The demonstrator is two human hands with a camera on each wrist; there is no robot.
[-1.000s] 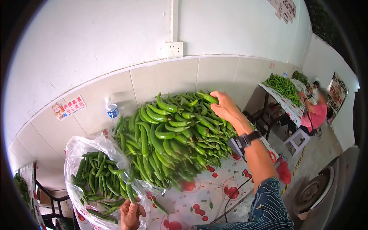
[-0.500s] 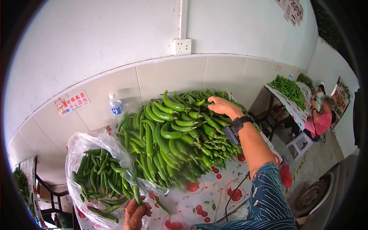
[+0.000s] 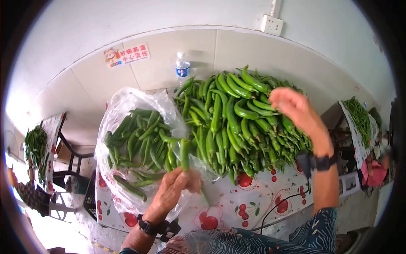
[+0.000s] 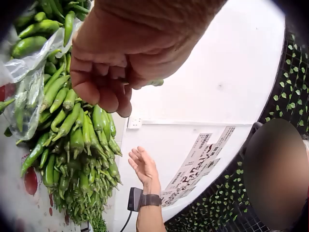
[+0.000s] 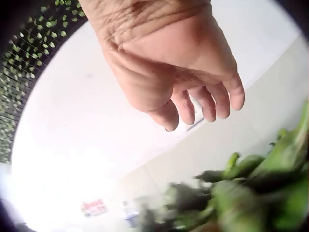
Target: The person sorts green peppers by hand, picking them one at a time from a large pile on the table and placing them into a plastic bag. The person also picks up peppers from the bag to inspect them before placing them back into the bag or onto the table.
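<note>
A big pile of long green chili peppers [image 3: 237, 131] covers the table's middle and right. Over its right part hovers my right hand [image 3: 296, 111]; in the right wrist view its loosely bent fingers [image 5: 208, 104] hold nothing. My left hand [image 3: 172, 186], at the front of the table, pinches one green chili pepper [image 3: 185, 153] that points up from the fingertips. In the left wrist view the hand [image 4: 130, 53] hides most of that pepper. Left of the pile, next to my left hand, lies a clear plastic bag [image 3: 111, 122] with more chili peppers [image 3: 141, 146] in it.
A water bottle [image 3: 182, 67] stands at the tiled wall behind the pile. The cherry-print tablecloth [image 3: 228, 211] shows along the front, crossed by a black cable [image 3: 270, 210]. Other tables with peppers and seated people are at both sides. A black chair [image 3: 76, 161] stands at left.
The head view has swung left. My right hand has drawn back from the pile's far right, without the pepper it touched a second ago. My left hand, still pinching its pepper, has come up.
</note>
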